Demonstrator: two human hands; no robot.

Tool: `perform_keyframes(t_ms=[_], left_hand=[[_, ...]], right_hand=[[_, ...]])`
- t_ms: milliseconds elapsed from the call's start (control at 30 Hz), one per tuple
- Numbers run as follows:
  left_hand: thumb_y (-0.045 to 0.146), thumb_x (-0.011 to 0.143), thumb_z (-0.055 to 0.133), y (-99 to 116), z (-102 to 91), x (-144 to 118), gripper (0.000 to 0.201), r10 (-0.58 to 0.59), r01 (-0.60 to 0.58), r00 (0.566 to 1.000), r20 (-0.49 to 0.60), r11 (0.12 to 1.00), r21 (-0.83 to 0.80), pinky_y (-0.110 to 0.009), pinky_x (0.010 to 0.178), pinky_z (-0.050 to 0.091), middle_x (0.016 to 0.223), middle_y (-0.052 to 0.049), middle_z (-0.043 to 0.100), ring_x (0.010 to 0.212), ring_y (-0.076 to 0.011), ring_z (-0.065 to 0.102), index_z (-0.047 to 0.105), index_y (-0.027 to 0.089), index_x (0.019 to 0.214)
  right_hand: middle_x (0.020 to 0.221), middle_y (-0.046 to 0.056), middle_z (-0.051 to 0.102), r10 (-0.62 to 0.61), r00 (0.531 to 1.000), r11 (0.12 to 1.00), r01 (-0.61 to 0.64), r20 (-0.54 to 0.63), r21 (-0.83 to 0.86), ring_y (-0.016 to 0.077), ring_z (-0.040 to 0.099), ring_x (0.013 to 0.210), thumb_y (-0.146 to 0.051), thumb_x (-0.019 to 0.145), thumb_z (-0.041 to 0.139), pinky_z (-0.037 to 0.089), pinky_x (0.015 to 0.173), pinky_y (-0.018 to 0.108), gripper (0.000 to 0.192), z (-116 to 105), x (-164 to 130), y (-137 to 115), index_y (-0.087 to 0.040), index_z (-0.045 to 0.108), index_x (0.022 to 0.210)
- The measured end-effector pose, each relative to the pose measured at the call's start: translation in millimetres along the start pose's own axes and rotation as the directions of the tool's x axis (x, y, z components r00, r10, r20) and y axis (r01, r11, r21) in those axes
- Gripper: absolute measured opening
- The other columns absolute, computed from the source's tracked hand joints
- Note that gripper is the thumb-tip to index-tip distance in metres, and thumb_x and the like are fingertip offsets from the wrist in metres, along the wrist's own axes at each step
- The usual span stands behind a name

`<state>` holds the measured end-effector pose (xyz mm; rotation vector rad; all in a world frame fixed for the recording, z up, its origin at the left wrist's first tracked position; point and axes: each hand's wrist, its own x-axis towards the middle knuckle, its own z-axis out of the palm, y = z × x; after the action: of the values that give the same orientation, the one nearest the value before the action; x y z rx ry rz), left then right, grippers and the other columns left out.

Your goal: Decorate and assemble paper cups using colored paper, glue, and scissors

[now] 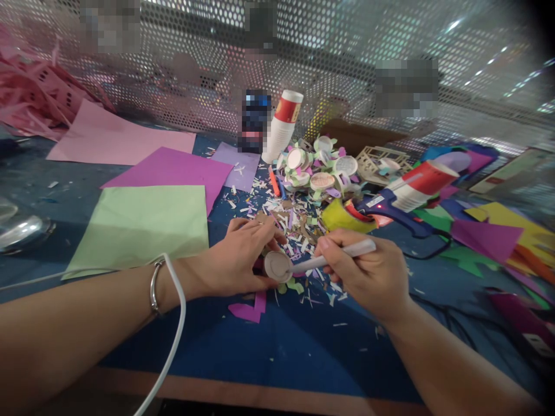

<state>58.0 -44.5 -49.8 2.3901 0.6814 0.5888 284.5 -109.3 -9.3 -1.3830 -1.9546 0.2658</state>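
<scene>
My left hand [247, 254] grips a small round paper cup base [278, 266] by its side, its pale disc facing up with a thin curved line on it. Green paper pieces [291, 286] show at its near edge. In my right hand [368, 266] is a white pen [332, 256], held in a writing grip. Its tip touches the disc near the right side. Just below my left hand lies a bent magenta paper scrap [249, 309]. Small paper clippings [299, 225] are scattered around and beyond both hands.
Green [143, 225] and magenta sheets [169, 167] lie at left. A stack of paper cups [284, 124] stands behind a heap of cut cup bases [323, 167]. A blue glue gun [392, 211] with a cord rests right. A white cable [177, 323] crosses my left forearm.
</scene>
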Motion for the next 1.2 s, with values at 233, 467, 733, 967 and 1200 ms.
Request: perform_keyframes(t_ms=[233,467,733,967,1200], left_hand=[[0.041,0.075,0.08,1,-0.5,-1,0.054,-0.019,0.019,1.0,0.017,1.0,0.003,-0.045,0.1,0.029,0.116,-0.004,0.069,0.114,-0.0275,0.06,0.049,0.021,0.115],[0.04,0.075,0.078,0,-1.3,-1,0.051,-0.02,0.02,0.999,0.027,1.0,-0.009,-0.046,0.099,0.03,0.115,-0.005,0.069,0.115,-0.0281,0.06,0.049,0.022,0.113],[0.041,0.073,0.081,-3,3.5,-2,0.055,0.01,-0.01,1.0,-0.02,1.0,0.007,-0.046,0.1,0.031,0.113,-0.002,0.068,0.113,-0.0263,0.061,0.05,0.023,0.114],[0.039,0.074,0.08,-2,2.5,-1,0.053,0.012,-0.012,1.0,-0.009,1.0,0.01,-0.047,0.101,0.03,0.114,-0.002,0.069,0.113,-0.0259,0.062,0.049,0.024,0.114],[0.041,0.074,0.077,-1,2.0,-1,0.05,-0.001,0.001,1.0,-0.003,1.0,0.002,-0.048,0.102,0.031,0.113,-0.004,0.069,0.113,-0.0282,0.061,0.049,0.024,0.113]], right_hand=[[0.047,-0.004,0.056,-0.037,0.998,0.997,0.034,-0.053,-0.064,0.0082,0.054,0.039,-0.03,0.1,0.055,0.04,0.043,0.024,0.032,1,0,1,-0.019,0.068,0.073],[0.051,-0.003,0.059,-0.085,0.992,0.994,0.078,-0.091,-0.079,0.0084,0.054,0.042,-0.028,0.099,0.056,0.041,0.047,0.024,0.03,6,-1,-2,-0.018,0.068,0.074],[0.056,-0.002,0.062,-0.141,0.986,0.989,0.137,-0.088,-0.051,0.0089,0.056,0.047,-0.025,0.099,0.056,0.043,0.052,0.024,0.027,14,0,-8,-0.018,0.066,0.075],[0.055,-0.003,0.061,-0.16,0.982,0.987,0.156,-0.098,-0.041,0.009,0.056,0.047,-0.023,0.098,0.057,0.042,0.051,0.024,0.025,18,-1,-10,-0.018,0.065,0.075],[0.055,-0.003,0.061,-0.121,0.987,0.993,0.12,-0.102,-0.011,0.0104,0.055,0.048,-0.024,0.098,0.057,0.043,0.051,0.026,0.024,17,0,-9,-0.019,0.066,0.076]])
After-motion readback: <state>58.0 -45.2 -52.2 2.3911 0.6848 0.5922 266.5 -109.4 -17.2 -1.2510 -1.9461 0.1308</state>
